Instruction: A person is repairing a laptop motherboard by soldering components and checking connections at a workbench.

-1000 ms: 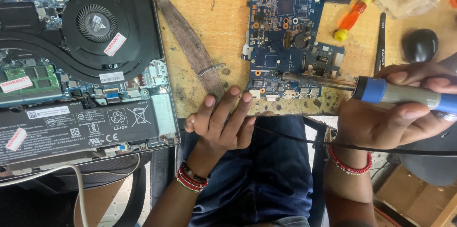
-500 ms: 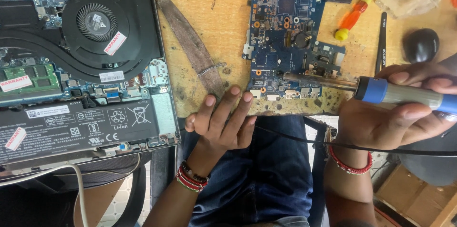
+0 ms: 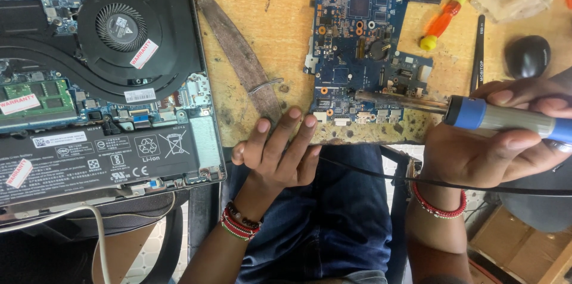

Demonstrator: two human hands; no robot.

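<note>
Soldering iron point(image 3: 476, 112) gripped in the right hand point(image 3: 488, 147), fingers wrapped closed around its blue-and-grey handle. Metal tip laid flat across the lower right part of the blue circuit board point(image 3: 369, 45), apparently touching a spot near the board's bottom edge, though contact hard to confirm from this angle. Left hand point(image 3: 277, 156) just below the board's lower left corner, fingers spread and loosely extended, gripping nothing, fingertips resting on the worn edge of the wooden bench point(image 3: 262, 33).

Board already out of any casing and lying bare on the bench, so removal done; joint work seemingly under way, not finished. No fresh solder or loose part visible by the tip.

Left of the board: an opened laptop point(image 3: 101, 93), fan and battery exposed, not reassembled. Right of the board: orange-and-yellow screwdriver point(image 3: 444, 19), black tweezers point(image 3: 478, 51), dark mouse point(image 3: 527, 56), all lying unused. Between laptop and board, a strip of dark worn material point(image 3: 238, 63).
</note>
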